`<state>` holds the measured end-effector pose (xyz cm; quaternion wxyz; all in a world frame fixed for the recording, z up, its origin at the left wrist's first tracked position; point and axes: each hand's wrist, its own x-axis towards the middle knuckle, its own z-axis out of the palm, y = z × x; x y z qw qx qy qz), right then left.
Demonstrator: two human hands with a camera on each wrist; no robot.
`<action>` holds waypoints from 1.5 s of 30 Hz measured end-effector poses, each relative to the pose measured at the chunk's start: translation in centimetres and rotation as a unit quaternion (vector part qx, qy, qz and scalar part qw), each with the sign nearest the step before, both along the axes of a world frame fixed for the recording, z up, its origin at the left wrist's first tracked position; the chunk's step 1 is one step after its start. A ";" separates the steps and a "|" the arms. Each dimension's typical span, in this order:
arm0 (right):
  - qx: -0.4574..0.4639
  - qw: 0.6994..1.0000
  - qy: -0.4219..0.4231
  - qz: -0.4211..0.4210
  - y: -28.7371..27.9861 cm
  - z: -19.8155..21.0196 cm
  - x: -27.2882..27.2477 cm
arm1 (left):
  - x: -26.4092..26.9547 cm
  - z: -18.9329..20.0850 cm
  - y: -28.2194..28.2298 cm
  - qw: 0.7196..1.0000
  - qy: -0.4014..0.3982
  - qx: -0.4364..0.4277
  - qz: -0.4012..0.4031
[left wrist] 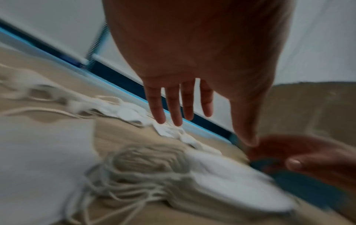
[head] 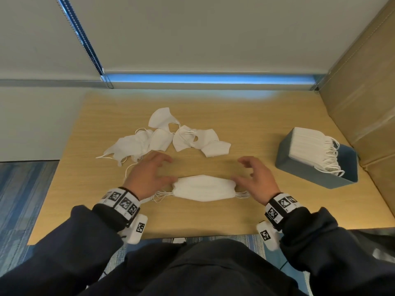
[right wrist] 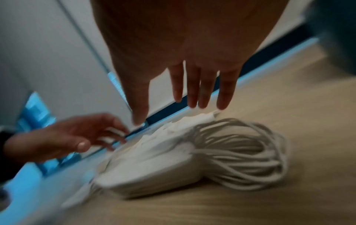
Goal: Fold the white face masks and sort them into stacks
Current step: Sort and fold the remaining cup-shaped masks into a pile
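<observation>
loose masks [head: 164,137]: sitting in a messy pile at about 11 o'clock from the middle of the table [head: 245,116], straps trailing everywhere. Looks like six or so, none of them lying neat and flat yet, so I'd say that's the work still waiting.

left hand [head: 147,176]: hovering at the 9 o'clock end of the folded stack, fingers spread wide and gripping nothing. Wrist view is blurry, but the palm is showing open.

folded stack [head: 204,188]: lying flat right in front of the person, around 6 o'clock on the table, ear loops bunching out at both ends. This part is looking done for now. I can't count the layers, though the wrist views show a thick bundle of loops.

right hand [head: 255,180]: sitting at the 3 o'clock end of the stack, fingers loosely curved and apart, holding nothing. Thumb tip is close to the mask edge; I can't tell whether it's touching.

blue box [head: 307,178]: standing out at 3 o'clock, a row of masks packed in on edge with loops hanging over the side.

in the way: nothing's really blocking the reach to the pile, but those trailing straps are probably going to snag each other.
</observation>
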<state>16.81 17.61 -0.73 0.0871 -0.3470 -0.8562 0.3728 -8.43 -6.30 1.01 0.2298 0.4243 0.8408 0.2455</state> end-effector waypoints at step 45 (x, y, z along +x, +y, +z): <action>0.079 0.943 -0.190 0.262 -1.3 -2.3 -5.1 | 3.2 -4.6 4.1 0.952 0.218 -0.036 -0.212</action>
